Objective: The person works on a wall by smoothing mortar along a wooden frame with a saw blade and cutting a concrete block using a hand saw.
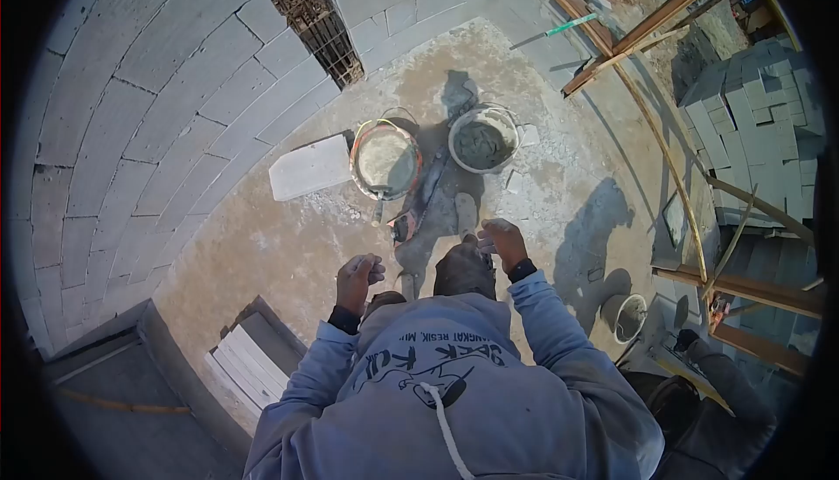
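Observation:
My left hand (357, 281) hangs in front of my body with its fingers curled in, and nothing shows in them. To the other side, my right hand (503, 242) is held above my leg, fingers bent but a little apart, with no object visible in it. Beyond them on the floor stands a bucket with an orange rim (352, 165), its contents pale. A tool handle (378, 210) sticks out over its near edge. Beside it is a second bucket (454, 155) holding wet grey mortar. A red and black tool (404, 226) lies near my feet, partly in shadow.
A pale block (308, 168) lies left of the buckets. Block walls (166, 96) rise at left and behind. Stacked blocks (249, 366) are near left. Another person's arm (730, 375) reaches toward a small bucket (624, 317) at right, near wooden poles (666, 165).

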Tool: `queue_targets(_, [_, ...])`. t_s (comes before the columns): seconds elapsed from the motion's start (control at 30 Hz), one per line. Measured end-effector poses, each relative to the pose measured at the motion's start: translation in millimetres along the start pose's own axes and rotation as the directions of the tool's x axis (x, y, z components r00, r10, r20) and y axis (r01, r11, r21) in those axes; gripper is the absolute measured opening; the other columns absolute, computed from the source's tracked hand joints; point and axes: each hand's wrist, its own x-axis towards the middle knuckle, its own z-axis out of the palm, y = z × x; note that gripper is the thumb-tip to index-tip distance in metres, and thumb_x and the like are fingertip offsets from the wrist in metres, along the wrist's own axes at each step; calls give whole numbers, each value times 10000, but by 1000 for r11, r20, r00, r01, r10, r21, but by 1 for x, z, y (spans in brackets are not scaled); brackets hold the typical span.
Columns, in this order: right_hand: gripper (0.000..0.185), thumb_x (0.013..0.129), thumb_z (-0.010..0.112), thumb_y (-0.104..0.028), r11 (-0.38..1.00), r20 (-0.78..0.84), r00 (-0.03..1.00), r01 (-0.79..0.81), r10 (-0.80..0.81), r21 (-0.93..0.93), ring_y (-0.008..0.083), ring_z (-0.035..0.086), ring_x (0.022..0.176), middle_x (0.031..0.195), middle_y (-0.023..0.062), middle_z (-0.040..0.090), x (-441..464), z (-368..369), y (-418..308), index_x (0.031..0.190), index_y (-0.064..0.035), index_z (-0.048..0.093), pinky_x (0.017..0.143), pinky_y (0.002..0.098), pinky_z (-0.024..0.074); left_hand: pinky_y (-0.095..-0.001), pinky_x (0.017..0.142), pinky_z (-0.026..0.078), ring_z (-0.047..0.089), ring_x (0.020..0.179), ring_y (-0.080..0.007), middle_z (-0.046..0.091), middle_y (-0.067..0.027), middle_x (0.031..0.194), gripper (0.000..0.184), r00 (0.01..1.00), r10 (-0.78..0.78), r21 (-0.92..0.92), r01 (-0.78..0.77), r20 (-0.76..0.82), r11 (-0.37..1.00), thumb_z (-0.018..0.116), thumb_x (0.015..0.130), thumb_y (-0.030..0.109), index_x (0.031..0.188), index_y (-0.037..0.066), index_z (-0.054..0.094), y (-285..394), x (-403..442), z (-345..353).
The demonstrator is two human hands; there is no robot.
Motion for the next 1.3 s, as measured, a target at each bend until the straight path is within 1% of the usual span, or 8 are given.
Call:
queue_targets(0.17, [251, 847, 574, -224, 982, 34, 997, -58, 65, -179, 152, 598, 598, 764, 80, 627, 150, -25, -13, 970, -6, 597, 525, 269, 480, -245, 624, 499, 595, 641, -126, 623, -80, 751, 269, 963, -140, -34, 136, -229, 990, 556, 902, 240, 916, -23, 615, 8, 59, 36])
queue_targets(0.27, [299, 790, 617, -301, 848, 6, 989, 132, -150, -513, 248, 653, 690, 764, 143, 669, 256, -56, 16, 881, -19, 662, 658, 360, 502, -258, 688, 506, 613, 718, -137, 633, -86, 813, 264, 977, -165, 59, 174, -138, 983, 545, 913, 233, 967, -19, 604, 33, 121, 95])
queue_targets(0.4, [363, 799, 588, -377, 761, -38, 999, -5, -26, -649, 349, 641, 771, 747, 173, 660, 333, -93, 6, 861, -27, 656, 716, 424, 487, -270, 739, 503, 623, 782, -149, 639, -93, 864, 288, 994, -109, 123, 111, -25, 986, 540, 923, 243, 1019, -23, 596, 57, 171, 151])
queue_targets(0.73, [434, 766, 618, -362, 651, 68, 997, 67, -24, -756, 383, 584, 982, 1000, 235, 627, 359, -55, -38, 1012, -4, 616, 870, 426, 452, -256, 695, 487, 616, 727, -135, 644, -77, 830, 268, 913, -305, 189, 362, -271, 913, 557, 899, 245, 990, 0, 617, 19, 190, 104])
queue_targets(1.03, [759, 743, 646, -362, 478, -392, 881, -233, -266, -847, 424, 447, 1180, 1281, 286, 446, 500, -181, 7, 1327, 31, 362, 1008, 430, 366, -273, 716, 483, 610, 728, -146, 637, -87, 830, 278, 902, -301, 189, 369, -310, 910, 567, 886, 247, 973, -12, 620, -8, 278, 81])
queue_targets(1.23, [935, 667, 679, -514, 644, -392, 909, -216, -143, -734, 383, 458, 1200, 1301, 298, 444, 585, -208, -4, 1319, 80, 369, 1011, 396, 364, -255, 686, 478, 595, 724, -127, 626, -63, 814, 248, 792, -494, 114, 562, -359, 819, 573, 886, 240, 965, 8, 614, -79, 261, 81])
queue_targets(1.27, [783, 718, 676, -481, 438, -374, 883, -228, -283, -870, 391, 545, 1097, 1183, 280, 551, 577, -199, -10, 1247, 59, 473, 896, 393, 442, -260, 691, 479, 602, 738, -133, 635, -72, 839, 259, 792, -505, 158, 579, -345, 800, 571, 887, 246, 977, 7, 612, -78, 264, 91])
queue_targets(1.3, [703, 730, 666, -465, 526, -367, 908, -215, -202, -823, 375, 564, 1065, 1133, 263, 579, 563, -189, -24, 1191, 44, 517, 871, 392, 449, -264, 695, 480, 606, 746, -137, 638, -77, 849, 265, 811, -497, 183, 563, -309, 806, 567, 890, 248, 983, 4, 610, -71, 269, 105])
